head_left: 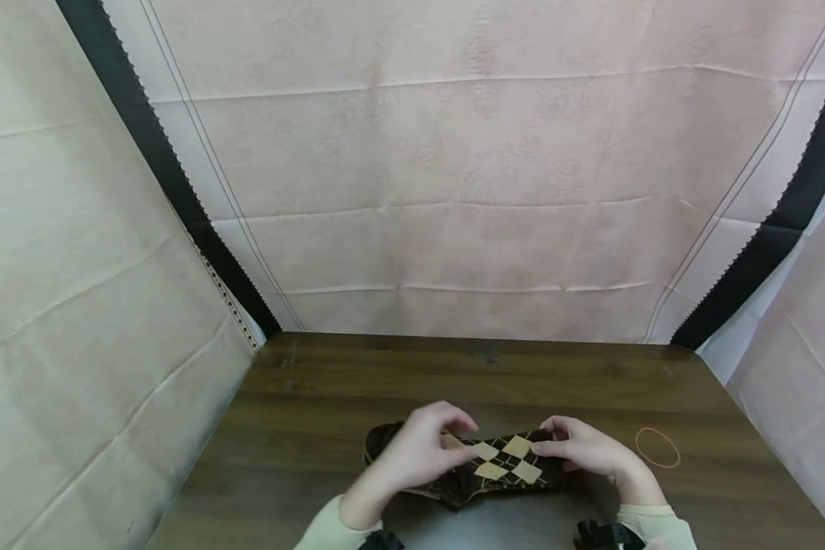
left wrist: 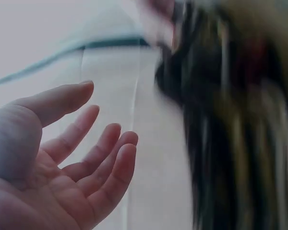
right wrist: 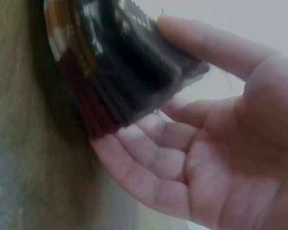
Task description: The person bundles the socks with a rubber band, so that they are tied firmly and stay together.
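A folded dark brown cloth (head_left: 508, 459) with a pattern of beige diamonds lies across the front of the table. My right hand (head_left: 587, 449) grips its right end; in the right wrist view the thumb lies on top of the cloth (right wrist: 129, 67) and the fingers are under its layered edge, where dark, maroon and orange layers show. Over the left part of the cloth is my left hand (head_left: 422, 449). In the left wrist view that hand (left wrist: 81, 167) has loosely bent, spread fingers with nothing between them, apart from the blurred cloth (left wrist: 221, 124).
A thin yellowish rubber band (head_left: 658, 448) lies on the brown wooden table (head_left: 454, 374), to the right of my right hand. Pale fabric walls (head_left: 467, 198) with black strips at the corners stand behind and on both sides of the table.
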The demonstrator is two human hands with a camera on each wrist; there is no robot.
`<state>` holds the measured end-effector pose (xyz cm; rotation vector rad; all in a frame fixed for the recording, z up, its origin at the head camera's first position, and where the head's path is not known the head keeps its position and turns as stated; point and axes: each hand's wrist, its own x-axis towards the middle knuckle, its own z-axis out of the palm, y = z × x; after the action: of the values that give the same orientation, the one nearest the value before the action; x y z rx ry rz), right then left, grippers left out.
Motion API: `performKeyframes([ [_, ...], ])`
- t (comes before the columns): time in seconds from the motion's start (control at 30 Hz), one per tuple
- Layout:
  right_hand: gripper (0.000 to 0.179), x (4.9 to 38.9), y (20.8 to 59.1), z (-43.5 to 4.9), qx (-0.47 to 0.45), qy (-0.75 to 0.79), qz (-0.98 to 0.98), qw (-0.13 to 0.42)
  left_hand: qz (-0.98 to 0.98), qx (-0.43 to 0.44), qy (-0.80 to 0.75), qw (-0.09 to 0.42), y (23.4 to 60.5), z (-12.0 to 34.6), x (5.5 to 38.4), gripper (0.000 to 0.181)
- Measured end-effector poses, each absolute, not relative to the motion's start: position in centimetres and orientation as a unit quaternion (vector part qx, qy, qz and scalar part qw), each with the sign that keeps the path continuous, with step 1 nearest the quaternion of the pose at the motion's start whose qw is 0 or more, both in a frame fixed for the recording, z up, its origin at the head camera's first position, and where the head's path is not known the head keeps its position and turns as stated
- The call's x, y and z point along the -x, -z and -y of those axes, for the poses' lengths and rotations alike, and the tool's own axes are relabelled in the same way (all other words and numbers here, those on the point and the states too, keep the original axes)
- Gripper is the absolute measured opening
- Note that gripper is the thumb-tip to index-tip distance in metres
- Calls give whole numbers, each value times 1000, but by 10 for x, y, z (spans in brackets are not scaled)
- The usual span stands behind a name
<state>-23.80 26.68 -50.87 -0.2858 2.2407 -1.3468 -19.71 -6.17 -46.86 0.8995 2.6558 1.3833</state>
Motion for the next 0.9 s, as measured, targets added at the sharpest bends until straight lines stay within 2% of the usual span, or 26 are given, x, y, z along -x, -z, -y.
performKeyframes([
  [0.13,50,238,510,-263,75,527,-808,252,-851,-308,-422,51,479,24,193,26],
  [0.27,54,238,511,-258,59,575,-777,250,-880,-277,-378,76,492,4,194,36],
  [0.47,59,237,508,-250,24,603,-762,233,-921,-234,-306,53,502,-14,196,51],
  [0.63,54,237,507,-243,-5,616,-759,212,-944,-202,-258,44,505,-30,196,63],
  [0.9,49,236,507,-236,-32,641,-741,198,-971,-158,-180,14,505,-50,195,67],
])
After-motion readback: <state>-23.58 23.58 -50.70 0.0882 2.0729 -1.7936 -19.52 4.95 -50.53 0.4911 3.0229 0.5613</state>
